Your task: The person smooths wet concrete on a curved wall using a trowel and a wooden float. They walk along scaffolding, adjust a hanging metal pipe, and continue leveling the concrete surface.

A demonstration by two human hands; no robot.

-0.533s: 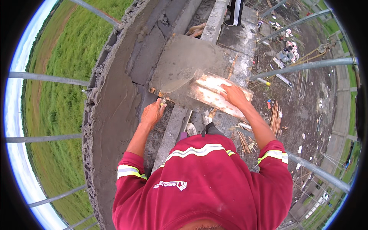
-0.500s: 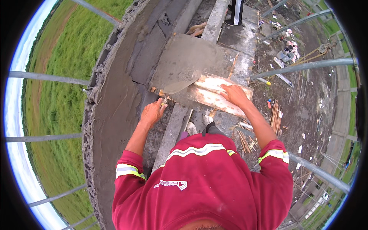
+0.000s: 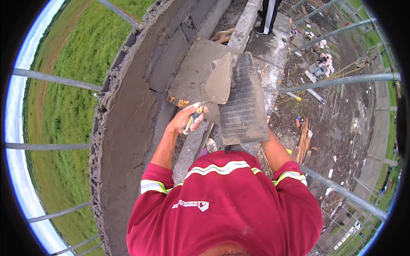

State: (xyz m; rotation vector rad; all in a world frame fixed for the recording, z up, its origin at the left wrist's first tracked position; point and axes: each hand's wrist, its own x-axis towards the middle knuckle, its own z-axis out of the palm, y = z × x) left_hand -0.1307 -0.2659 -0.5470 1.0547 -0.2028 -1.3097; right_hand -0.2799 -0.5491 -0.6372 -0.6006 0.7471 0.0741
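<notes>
My left hand (image 3: pixel 188 118) is closed round the yellow-and-black handle of a trowel (image 3: pixel 219 88). Wet grey mortar coats the trowel's blade, which lies at the left edge of a large rectangular plastering float (image 3: pixel 244 106). That float is tilted with its dark, ribbed, mortar-smeared face showing. Behind it goes my right forearm (image 3: pixel 276 149); the right hand and its fingers are hidden by the float, which it holds up. Just beyond the trowel is a flat mortar board (image 3: pixel 188 77) spread with wet mortar.
A curved wall (image 3: pixel 124 115) with fresh grey plaster and a rough broken edge runs along the left. Metal poles (image 3: pixel 341 80) stick out on both sides. Another person's leg (image 3: pixel 268 17) stands on the planks at the top. Buckets (image 3: pixel 315 68) and sticks (image 3: pixel 304 138) lie below right.
The float has swung up and turned from its wooden back to its ribbed face, hiding my right hand. My left hand has moved right, lifting the trowel with mortar against the float.
</notes>
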